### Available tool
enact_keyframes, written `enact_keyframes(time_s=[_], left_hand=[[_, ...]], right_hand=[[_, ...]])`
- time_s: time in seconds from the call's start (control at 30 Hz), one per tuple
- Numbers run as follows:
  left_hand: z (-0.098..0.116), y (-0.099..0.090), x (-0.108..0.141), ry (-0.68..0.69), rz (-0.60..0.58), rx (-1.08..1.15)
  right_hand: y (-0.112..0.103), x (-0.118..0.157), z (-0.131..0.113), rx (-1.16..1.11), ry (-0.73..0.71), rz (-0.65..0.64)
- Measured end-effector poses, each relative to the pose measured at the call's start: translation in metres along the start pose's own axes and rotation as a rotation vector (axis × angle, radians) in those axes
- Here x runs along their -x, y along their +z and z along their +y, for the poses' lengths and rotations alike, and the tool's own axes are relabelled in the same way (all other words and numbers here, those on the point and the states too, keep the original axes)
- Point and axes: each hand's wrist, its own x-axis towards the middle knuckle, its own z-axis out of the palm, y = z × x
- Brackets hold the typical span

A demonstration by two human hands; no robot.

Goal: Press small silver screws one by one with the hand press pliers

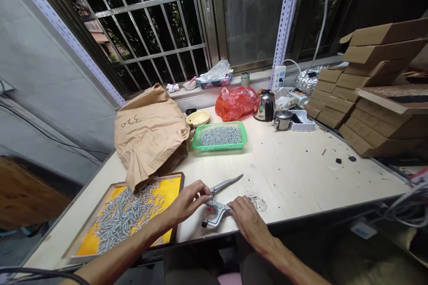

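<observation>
Grey metal pliers [219, 211] with a C-shaped jaw lie low over the front of the table, one handle spread up and away to the right. My right hand [249, 220] is closed over the other handle, which it partly hides. At the pliers' pivot and spring, my left hand [193, 197] has its fingertips pinched together; whatever they hold is too small to make out. A red part and a dark round tip show on the jaw. Left of my hands, a yellow-bottomed tray [170, 191] holds a heap of small silvery metal pins [123, 213].
A green basket [219, 147] full of similar pins stands behind my hands. Around it are a brown paper sack [150, 129], a cream bowl [198, 118], a red plastic bag [236, 103] and a kettle [266, 106]. Cardboard boxes [377, 84] are stacked on the right.
</observation>
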Motion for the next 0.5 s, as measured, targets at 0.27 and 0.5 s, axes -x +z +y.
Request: enact_keyframes(time_s=[0.27, 0.5], left_hand=[[0.006, -0.069, -0.113, -0.143, 0.567, -0.066], [-0.021, -0.067, -0.047, -0.197, 0.387, -0.301]], right_hand=[[0.005, 0.002, 0.003, 0.026, -0.067, 0.033], [0.002, 0.006, 0.007, 0.040, -0.094, 0.011]])
